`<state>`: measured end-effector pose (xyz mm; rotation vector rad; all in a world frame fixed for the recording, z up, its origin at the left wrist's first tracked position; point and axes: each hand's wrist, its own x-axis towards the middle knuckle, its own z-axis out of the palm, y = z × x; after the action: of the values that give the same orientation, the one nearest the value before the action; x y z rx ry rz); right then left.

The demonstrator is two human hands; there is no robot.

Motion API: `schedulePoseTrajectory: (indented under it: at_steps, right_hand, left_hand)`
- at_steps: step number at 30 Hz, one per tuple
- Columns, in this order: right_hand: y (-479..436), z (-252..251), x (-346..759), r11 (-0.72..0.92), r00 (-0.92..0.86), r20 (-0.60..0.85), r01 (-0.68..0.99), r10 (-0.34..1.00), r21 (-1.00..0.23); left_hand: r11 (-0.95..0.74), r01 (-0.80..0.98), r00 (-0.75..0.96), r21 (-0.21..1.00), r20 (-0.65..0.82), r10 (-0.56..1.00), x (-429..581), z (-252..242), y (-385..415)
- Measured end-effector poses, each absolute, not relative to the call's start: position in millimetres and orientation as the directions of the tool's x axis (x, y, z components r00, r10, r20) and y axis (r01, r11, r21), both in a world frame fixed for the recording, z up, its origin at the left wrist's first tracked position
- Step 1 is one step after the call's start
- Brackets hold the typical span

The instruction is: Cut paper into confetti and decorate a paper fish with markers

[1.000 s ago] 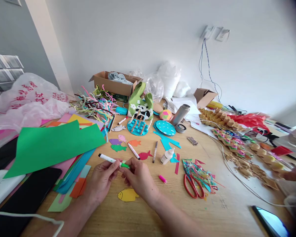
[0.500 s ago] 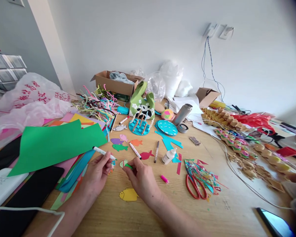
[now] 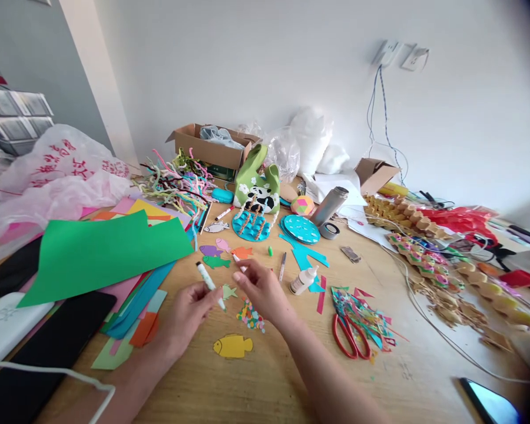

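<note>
L hand clamped on uncapped marker, ctr-left of frame; best keep tip off table. R hand at 2nd marker, ctr; can't tell if fingers grip.

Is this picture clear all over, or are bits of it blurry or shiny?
In the head view, the yellow fish shows a readable outline; the far right edge falls into dark blur; the phone at lower right has a pale sheen, glare or lit screen, I cannot tell; print on the marker in the left hand is too small to read.
</note>
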<state>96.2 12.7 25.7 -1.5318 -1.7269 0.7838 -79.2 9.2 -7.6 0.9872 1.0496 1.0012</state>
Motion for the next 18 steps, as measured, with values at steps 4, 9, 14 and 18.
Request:
schedulePoseTrajectory:
  at_steps: [4,9,14,18]
  right_hand:
    - [3,33,78,0.037,-0.259,-0.086,0.436,0.962,-0.899]
    - [13,28,84,0.011,0.102,0.032,0.199,0.994,-0.98]
    - [23,16,97,-0.021,0.314,-0.042,-0.069,0.948,-0.997]
    - [19,1,96,-0.063,0.265,-0.078,-0.066,0.961,-0.996]
  left_hand:
    - [-0.048,0.106,0.344,0.993,0.008,0.939,-77,-16,3]
    - [-0.374,0.412,0.352,0.831,0.234,0.906,-80,-14,-1]
    - [-0.561,0.661,0.467,0.498,0.313,0.827,-79,-8,-8]
    - [-0.57,0.763,0.504,0.305,0.271,0.82,-76,-13,-14]
